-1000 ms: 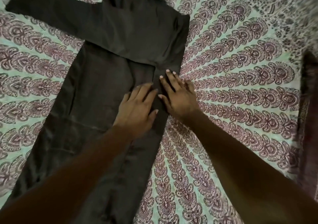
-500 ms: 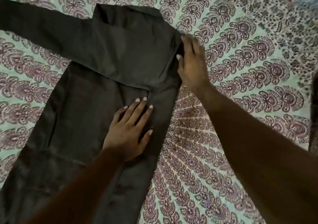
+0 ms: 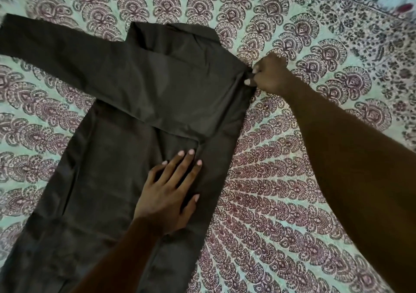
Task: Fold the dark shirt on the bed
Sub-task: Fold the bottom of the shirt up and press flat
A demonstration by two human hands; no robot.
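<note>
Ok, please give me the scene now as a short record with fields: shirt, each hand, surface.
shirt: dark shirt, flat on the bed, right side folded over its body, one sleeve stretched out to the left
left hand: pressed flat on the shirt's body, fingers straight
right hand: pinches the folded edge near the shoulder
surface: patterned bedsheet

shirt point(image 3: 126, 121): plain dark brown | bedsheet point(image 3: 292, 180): mint green, maroon paisley fans
</note>
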